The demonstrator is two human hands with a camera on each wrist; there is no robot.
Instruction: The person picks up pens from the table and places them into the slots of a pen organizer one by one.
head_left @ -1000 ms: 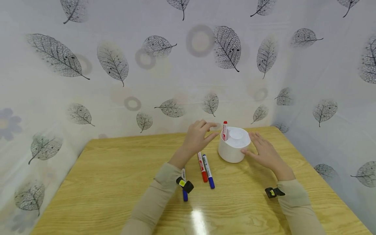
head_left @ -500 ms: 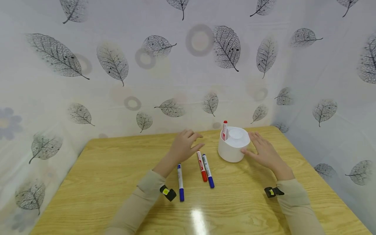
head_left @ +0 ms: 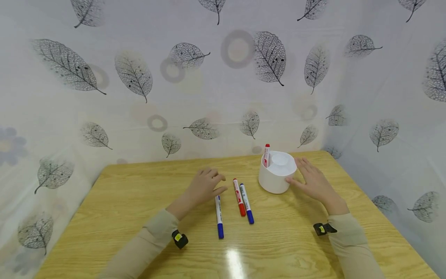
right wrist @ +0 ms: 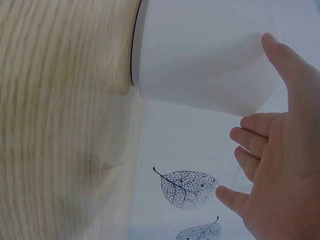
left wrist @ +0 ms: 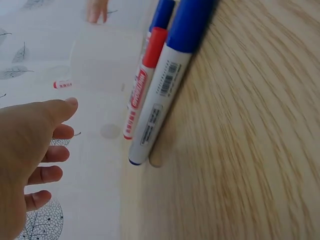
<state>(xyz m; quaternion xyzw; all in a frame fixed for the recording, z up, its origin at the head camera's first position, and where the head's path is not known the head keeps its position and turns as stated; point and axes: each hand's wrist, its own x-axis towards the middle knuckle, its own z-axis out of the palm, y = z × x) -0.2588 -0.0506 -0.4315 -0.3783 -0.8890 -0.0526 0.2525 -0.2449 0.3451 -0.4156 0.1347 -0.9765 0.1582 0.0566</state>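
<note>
My left hand (head_left: 201, 186) holds nothing, its fingers loosely bent and the thumb apart, just above the far end of a blue-capped marker (head_left: 219, 217). To the right of that marker lie a red-capped marker (head_left: 239, 197) and a second blue-capped marker (head_left: 247, 203), close together on the table. My right hand (head_left: 315, 185) rests against the right side of a white pen holder (head_left: 273, 181), thumb at the front, fingers extended behind. Another red marker (head_left: 266, 155) stands upright in the holder. In the left wrist view the nearest blue-capped marker (left wrist: 160, 105) shows large, apart from the fingers.
The wooden table (head_left: 139, 224) ends at the back against a pale leaf-patterned cloth (head_left: 216, 89), which also covers both sides. The holder stands near the table's back right. Black wrist straps (head_left: 180, 239) are on both wrists.
My left hand has moved away from the holder, to the left and nearer, over to the left blue-capped marker. My right hand has stayed at the holder.
</note>
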